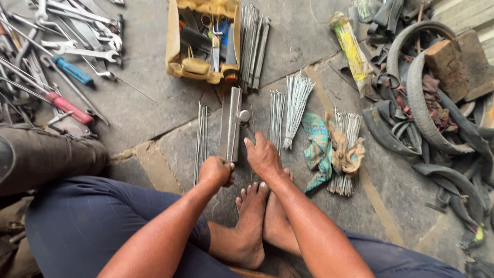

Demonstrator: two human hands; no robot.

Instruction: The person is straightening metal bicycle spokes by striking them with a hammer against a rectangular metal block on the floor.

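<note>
I sit on the stone floor with my bare feet [256, 216] together in front of me. My left hand [216, 171] is closed around the near end of a long flat metal tool [231, 122] that lies on the floor. My right hand [262, 156] rests just right of it, fingers reaching toward the tool's side by a round knob [244, 116]. Bundles of thin metal spokes lie around: one [201, 139] left of the tool, two [288, 108] to the right.
A yellow box [203, 38] of tools stands at the back with spokes [253, 44] beside it. Wrenches and screwdrivers [67, 51] lie at the left. A cloth-wrapped spoke bundle [342, 152] and old tyres and tubes [427, 113] fill the right.
</note>
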